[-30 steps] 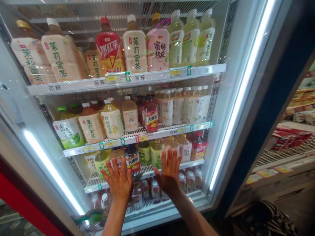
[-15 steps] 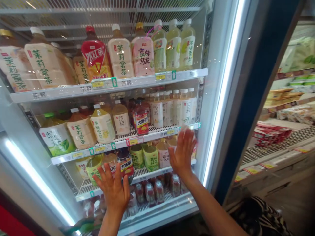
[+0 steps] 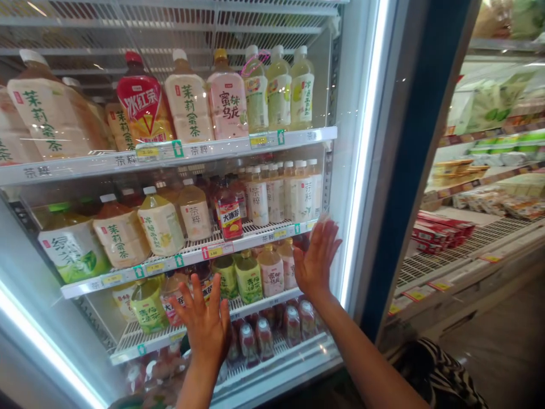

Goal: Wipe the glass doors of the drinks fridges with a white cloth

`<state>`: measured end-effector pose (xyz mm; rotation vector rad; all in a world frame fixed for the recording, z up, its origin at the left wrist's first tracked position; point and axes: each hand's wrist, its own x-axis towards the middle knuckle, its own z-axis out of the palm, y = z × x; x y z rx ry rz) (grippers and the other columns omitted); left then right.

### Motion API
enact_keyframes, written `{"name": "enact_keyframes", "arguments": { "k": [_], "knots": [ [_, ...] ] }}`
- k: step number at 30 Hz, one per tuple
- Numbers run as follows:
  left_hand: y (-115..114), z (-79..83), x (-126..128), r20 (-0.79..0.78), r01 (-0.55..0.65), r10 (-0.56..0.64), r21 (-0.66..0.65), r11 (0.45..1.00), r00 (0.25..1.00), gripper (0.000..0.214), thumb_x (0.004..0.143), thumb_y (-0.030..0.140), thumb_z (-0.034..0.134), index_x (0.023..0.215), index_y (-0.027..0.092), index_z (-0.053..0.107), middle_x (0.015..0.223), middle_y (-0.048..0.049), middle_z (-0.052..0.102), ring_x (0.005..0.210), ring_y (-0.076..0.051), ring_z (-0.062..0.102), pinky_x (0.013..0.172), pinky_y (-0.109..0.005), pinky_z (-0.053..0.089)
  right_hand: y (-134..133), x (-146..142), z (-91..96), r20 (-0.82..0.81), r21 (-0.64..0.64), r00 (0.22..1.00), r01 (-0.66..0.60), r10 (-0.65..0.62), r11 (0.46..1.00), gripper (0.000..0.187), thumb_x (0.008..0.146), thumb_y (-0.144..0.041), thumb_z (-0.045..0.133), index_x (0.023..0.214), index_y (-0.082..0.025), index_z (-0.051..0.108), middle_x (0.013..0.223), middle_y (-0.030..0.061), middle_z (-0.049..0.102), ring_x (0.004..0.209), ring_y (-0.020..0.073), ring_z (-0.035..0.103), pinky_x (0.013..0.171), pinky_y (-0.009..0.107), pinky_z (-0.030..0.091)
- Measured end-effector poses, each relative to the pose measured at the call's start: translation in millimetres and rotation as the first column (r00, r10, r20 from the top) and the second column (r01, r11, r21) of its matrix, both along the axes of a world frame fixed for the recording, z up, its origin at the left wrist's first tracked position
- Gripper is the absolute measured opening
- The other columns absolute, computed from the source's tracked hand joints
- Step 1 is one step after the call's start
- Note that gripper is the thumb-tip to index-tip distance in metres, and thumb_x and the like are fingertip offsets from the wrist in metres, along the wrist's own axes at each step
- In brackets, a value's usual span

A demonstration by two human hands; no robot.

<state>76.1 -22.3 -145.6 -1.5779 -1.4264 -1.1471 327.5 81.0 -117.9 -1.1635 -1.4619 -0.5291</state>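
My left hand [image 3: 206, 321] is raised with its fingers spread, palm toward the lit drinks fridge [image 3: 255, 397]. It hides part of the dark red-labelled drinks on the third shelf. Higher and to the right, my right hand [image 3: 315, 261] is also open, its fingertips in front of the second shelf's edge [image 3: 272, 234]. Faint reflections suggest a glass pane before the shelves; whether the palms touch it I cannot tell. Between the hands stand a green bottle [image 3: 247, 278] and a pink-labelled bottle [image 3: 271, 271]. Neither hand holds anything.
Large tea bottles [image 3: 188, 96] line the upper shelf, and smaller bottles [image 3: 196, 210] the second. Dark bottles [image 3: 255, 335] lie at the bottom. Right of the dark blue fridge frame [image 3: 409, 142] is an open display with red packs [image 3: 443, 230]. Black-and-white striped fabric [image 3: 447, 369] shows below.
The view has turned to the right, so the shelves sit further left. My left hand has shifted right across the third-shelf drinks. Both hands stay open.
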Motion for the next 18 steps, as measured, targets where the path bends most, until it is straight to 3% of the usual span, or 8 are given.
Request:
{"name": "enact_keyframes", "arguments": {
  "k": [2, 5, 7, 9, 12, 14, 16, 18],
  "knots": [
    [1.6, 2.7, 4.3, 0.008, -0.011, 0.011, 0.014, 1.0, 1.0, 0.083, 0.095, 0.02, 0.06, 0.163, 0.038, 0.016, 0.175, -0.0046, -0.002, 0.162, -0.033, -0.007, 0.127, -0.07, -0.002, -2.5, -6.0, -3.5, -0.009, 0.004, 1.0, 0.0, 0.0, 1.0, 0.079, 0.106, -0.045, 0.032, 0.166, -0.014, -0.01, 0.174, 0.0145, -0.013, 0.161, 0.0357, -0.013, 0.123, 0.076, 0.006],
    [0.8, 4.7, 4.0, -0.012, -0.012, 0.013, 0.026, 1.0, 1.0, 0.083, 0.095, 0.02, 0.061, 0.164, 0.035, 0.017, 0.175, -0.0059, -0.002, 0.162, -0.032, -0.007, 0.128, -0.067, -0.004, -22.3, -31.4, -53.1, 0.049, -0.024, 0.999, -0.002, 0.003, 1.0, 0.081, 0.105, -0.043, 0.035, 0.166, -0.011, -0.009, 0.174, 0.0161, -0.013, 0.161, 0.037, -0.01, 0.125, 0.073, 0.012],
    [-1.3, 6.6, -1.7, -0.035, -0.013, 0.014, 0.029, 1.0, 0.999, 0.083, 0.095, 0.02, 0.061, 0.164, 0.034, 0.017, 0.175, -0.0058, -0.003, 0.162, -0.031, -0.009, 0.128, -0.065, -0.006, -32.6, -47.2, -70.7, 0.101, -0.026, 0.995, -0.009, 0.011, 1.0, 0.082, 0.105, -0.045, 0.035, 0.166, -0.011, -0.008, 0.174, 0.0163, -0.013, 0.161, 0.0372, -0.009, 0.126, 0.071, 0.014],
    [-3.7, 10.6, -9.9, -0.031, -0.025, 0.026, 0.028, 0.999, 0.999, 0.083, 0.095, 0.02, 0.06, 0.164, 0.034, 0.016, 0.175, -0.0054, -0.004, 0.162, -0.03, -0.01, 0.128, -0.065, -0.006, -34.0, -56.8, -50.4, 0.12, -0.015, 0.992, -0.025, 0.027, 1.0, 0.082, 0.105, -0.047, 0.034, 0.166, -0.013, -0.009, 0.174, 0.0141, -0.015, 0.161, 0.0368, -0.011, 0.125, 0.072, 0.014],
    [-7.1, 20.7, -22.9, -0.033, -0.037, 0.039, 0.043, 0.998, 0.999, 0.083, 0.095, 0.02, 0.059, 0.164, 0.033, 0.016, 0.175, -0.0062, -0.005, 0.161, -0.031, -0.011, 0.127, -0.067, -0.006, -26.0, -67.7, 22.3, 0.096, 0.021, 0.994, -0.056, 0.053, 0.998, 0.081, 0.106, -0.05, 0.031, 0.165, -0.018, -0.013, 0.174, 0.0097, -0.018, 0.16, 0.0365, -0.014, 0.124, 0.075, 0.011],
    [-9.6, 27.9, -31.2, -0.044, -0.039, 0.041, 0.062, 0.997, 0.998, 0.082, 0.095, 0.019, 0.059, 0.164, 0.031, 0.017, 0.175, -0.007, -0.005, 0.161, -0.031, -0.012, 0.127, -0.066, -0.008, -26.2, -82.3, 52.6, 0.087, 0.058, 0.994, -0.065, 0.059, 0.996, 0.081, 0.106, -0.051, 0.031, 0.165, -0.019, -0.013, 0.173, 0.0092, -0.018, 0.16, 0.0371, -0.013, 0.123, 0.076, 0.011],
    [-12.7, 33.5, -40.1, -0.04, -0.045, 0.048, 0.083, 0.996, 0.998, 0.082, 0.095, 0.019, 0.058, 0.164, 0.03, 0.017, 0.175, -0.0072, -0.005, 0.162, -0.03, -0.012, 0.128, -0.064, -0.009, -37.0, -106.0, 46.4, 0.125, 0.064, 0.989, -0.087, 0.079, 0.994, 0.083, 0.105, -0.05, 0.035, 0.166, -0.016, -0.01, 0.174, 0.0115, -0.015, 0.161, 0.0382, -0.011, 0.123, 0.075, 0.014],
    [-16.3, 37.0, -50.6, -0.039, -0.048, 0.052, 0.096, 0.994, 0.998, 0.081, 0.095, 0.018, 0.058, 0.164, 0.029, 0.018, 0.175, -0.0073, -0.006, 0.162, -0.03, -0.012, 0.128, -0.063, -0.01, -54.0, -134.3, 16.2, 0.219, 0.064, 0.97, -0.123, 0.106, 0.99, 0.086, 0.104, -0.049, 0.042, 0.166, -0.012, -0.004, 0.174, 0.0148, -0.009, 0.161, 0.039, -0.007, 0.125, 0.071, 0.016]
  ]
}}
